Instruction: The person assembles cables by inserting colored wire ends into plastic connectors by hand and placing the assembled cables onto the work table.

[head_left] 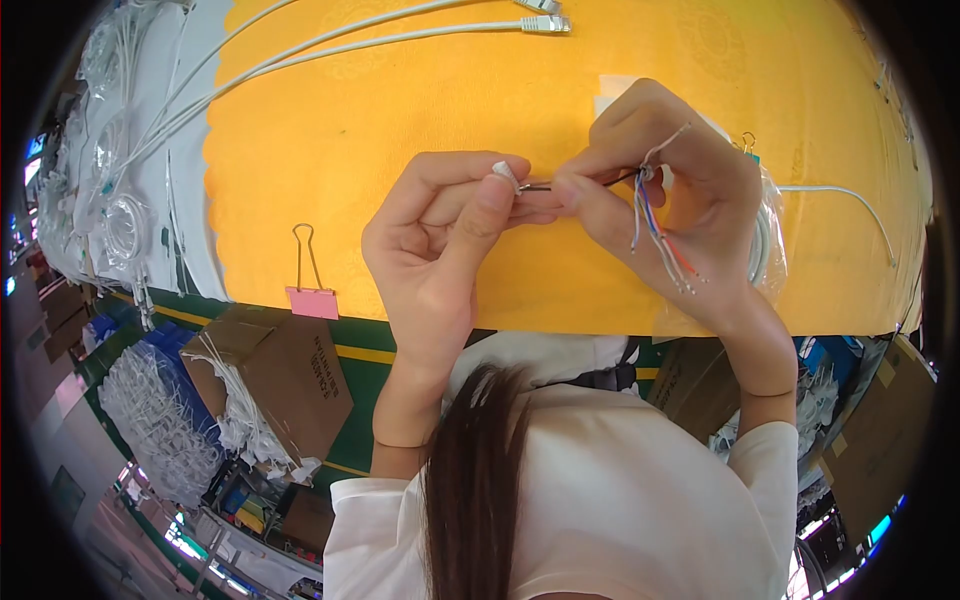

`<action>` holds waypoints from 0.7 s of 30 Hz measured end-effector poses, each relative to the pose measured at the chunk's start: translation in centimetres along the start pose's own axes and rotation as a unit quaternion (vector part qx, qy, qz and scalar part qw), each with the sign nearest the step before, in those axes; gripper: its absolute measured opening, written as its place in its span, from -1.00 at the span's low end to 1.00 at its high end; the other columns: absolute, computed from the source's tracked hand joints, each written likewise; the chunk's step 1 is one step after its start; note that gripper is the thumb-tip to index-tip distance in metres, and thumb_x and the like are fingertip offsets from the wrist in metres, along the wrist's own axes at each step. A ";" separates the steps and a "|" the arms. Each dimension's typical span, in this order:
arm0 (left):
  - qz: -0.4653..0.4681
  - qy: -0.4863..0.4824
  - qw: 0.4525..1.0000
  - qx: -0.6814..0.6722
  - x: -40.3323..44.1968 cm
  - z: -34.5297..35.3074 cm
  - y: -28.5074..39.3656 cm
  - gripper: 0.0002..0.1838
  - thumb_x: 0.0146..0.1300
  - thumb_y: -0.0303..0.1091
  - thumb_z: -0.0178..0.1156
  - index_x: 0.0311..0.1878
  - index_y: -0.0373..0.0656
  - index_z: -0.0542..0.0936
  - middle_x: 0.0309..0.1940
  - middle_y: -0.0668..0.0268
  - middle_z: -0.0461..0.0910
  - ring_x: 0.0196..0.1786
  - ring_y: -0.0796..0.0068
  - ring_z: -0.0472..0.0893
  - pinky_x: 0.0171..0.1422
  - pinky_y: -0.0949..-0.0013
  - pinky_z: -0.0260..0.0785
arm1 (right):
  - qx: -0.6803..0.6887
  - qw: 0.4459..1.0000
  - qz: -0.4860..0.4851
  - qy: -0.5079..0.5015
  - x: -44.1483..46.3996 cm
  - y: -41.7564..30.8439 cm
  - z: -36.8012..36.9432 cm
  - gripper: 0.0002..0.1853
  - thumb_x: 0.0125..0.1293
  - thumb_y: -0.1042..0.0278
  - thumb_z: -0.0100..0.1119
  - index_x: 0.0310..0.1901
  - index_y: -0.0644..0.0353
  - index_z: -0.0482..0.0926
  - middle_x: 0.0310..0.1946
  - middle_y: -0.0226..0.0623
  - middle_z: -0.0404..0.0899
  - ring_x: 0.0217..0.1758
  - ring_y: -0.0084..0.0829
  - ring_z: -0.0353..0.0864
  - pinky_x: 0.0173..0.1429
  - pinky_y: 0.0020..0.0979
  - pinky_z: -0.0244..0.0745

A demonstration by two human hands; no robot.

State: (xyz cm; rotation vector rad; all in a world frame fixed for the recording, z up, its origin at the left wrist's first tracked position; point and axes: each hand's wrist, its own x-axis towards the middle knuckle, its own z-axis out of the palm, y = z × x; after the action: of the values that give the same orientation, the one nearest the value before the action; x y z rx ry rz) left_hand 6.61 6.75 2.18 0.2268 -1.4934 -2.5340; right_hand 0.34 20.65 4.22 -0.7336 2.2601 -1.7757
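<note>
Over the yellow cloth [420, 100], my left hand [440, 230] pinches a small white braided piece [507, 177] between thumb and fingers. A thin dark cable [537, 188] runs from it to my right hand [660, 190], whose thumb and forefinger are closed on that cable. Beyond the right fingertips the cable continues to a knot-like bundle of thin coloured wires [655, 235], with blue, red and white strands hanging down in front of the palm. One pale strand points up and to the right. The two hands are a short way apart.
Grey cables with plugs [546, 24] lie at the back. A pink binder clip [313, 302] grips the cloth's front edge. A bagged cable coil [765, 240] lies right of my right hand. Bundled cables [125, 225] lie at the left; cardboard boxes [290, 370] stand below the table.
</note>
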 end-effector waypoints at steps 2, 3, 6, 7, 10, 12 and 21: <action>0.007 0.004 1.000 0.013 0.0 -0.1 -0.1 -0.88 0.20 -0.55 0.01 -0.24 -0.43 0.42 -0.40 0.12 0.56 -0.32 0.36 0.60 -0.17 0.45 0.47 | -0.010 1.000 -0.003 0.000 0.0 0.0 0.1 -0.90 -0.10 0.63 0.22 -0.53 0.25 0.50 -0.56 -0.45 0.37 -0.49 -0.64 0.29 -0.44 -0.62 0.12; 0.006 0.005 1.000 0.013 0.0 -0.1 -0.1 -0.88 0.20 -0.55 0.01 -0.24 -0.43 0.42 -0.40 0.12 0.56 -0.32 0.36 0.60 -0.17 0.45 0.47 | -0.007 1.000 -0.009 0.003 0.1 0.0 0.1 -0.90 -0.10 0.62 0.22 -0.53 0.25 0.50 -0.56 -0.45 0.37 -0.49 -0.64 0.29 -0.44 -0.62 0.11; 0.010 0.017 0.999 0.030 0.0 0.1 -0.1 -0.88 0.19 -0.57 0.03 -0.24 -0.43 0.42 -0.40 0.13 0.56 -0.33 0.37 0.60 -0.17 0.46 0.47 | -0.016 1.000 -0.021 0.000 0.1 0.1 0.0 -0.90 -0.10 0.60 0.24 -0.53 0.24 0.50 -0.57 -0.44 0.37 -0.51 -0.64 0.29 -0.46 -0.62 0.10; 0.011 0.020 1.000 0.022 0.0 0.1 -0.1 -0.88 0.18 -0.57 0.03 -0.24 -0.43 0.43 -0.39 0.12 0.56 -0.33 0.39 0.60 -0.17 0.46 0.46 | -0.028 0.999 -0.028 -0.007 0.1 0.1 0.0 -0.90 -0.11 0.59 0.24 -0.53 0.23 0.51 -0.57 -0.44 0.38 -0.51 -0.64 0.29 -0.47 -0.62 0.08; 0.016 0.018 1.000 0.011 0.0 0.0 -0.3 -0.88 0.18 -0.57 0.03 -0.24 -0.42 0.43 -0.38 0.12 0.56 -0.32 0.41 0.59 -0.17 0.47 0.45 | -0.010 0.999 -0.043 -0.019 0.2 0.4 0.0 -0.90 -0.12 0.58 0.25 -0.53 0.22 0.52 -0.58 -0.44 0.38 -0.53 -0.64 0.28 -0.50 -0.63 0.04; 0.018 0.012 1.000 0.008 0.0 -0.3 -0.3 -0.88 0.18 -0.57 0.04 -0.24 -0.42 0.43 -0.38 0.12 0.56 -0.31 0.42 0.58 -0.17 0.47 0.45 | -0.019 0.999 -0.035 -0.011 0.3 0.3 0.1 -0.90 -0.12 0.57 0.24 -0.53 0.21 0.52 -0.58 -0.44 0.39 -0.54 -0.65 0.27 -0.51 -0.63 0.03; 0.042 0.022 0.998 0.037 0.0 -0.1 -0.6 -0.89 0.17 -0.58 0.04 -0.24 -0.41 0.43 -0.36 0.15 0.56 -0.32 0.43 0.58 -0.17 0.51 0.42 | -0.030 0.999 0.005 -0.019 0.3 0.4 0.2 -0.91 -0.11 0.59 0.22 -0.52 0.18 0.54 -0.58 -0.48 0.39 -0.56 -0.68 0.27 -0.52 -0.64 0.03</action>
State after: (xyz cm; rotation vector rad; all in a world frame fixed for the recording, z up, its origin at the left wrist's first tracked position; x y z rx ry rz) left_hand 6.63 6.93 1.58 0.2254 -1.5490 -2.3950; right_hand 0.08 20.44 3.88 -0.7590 2.2970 -1.6835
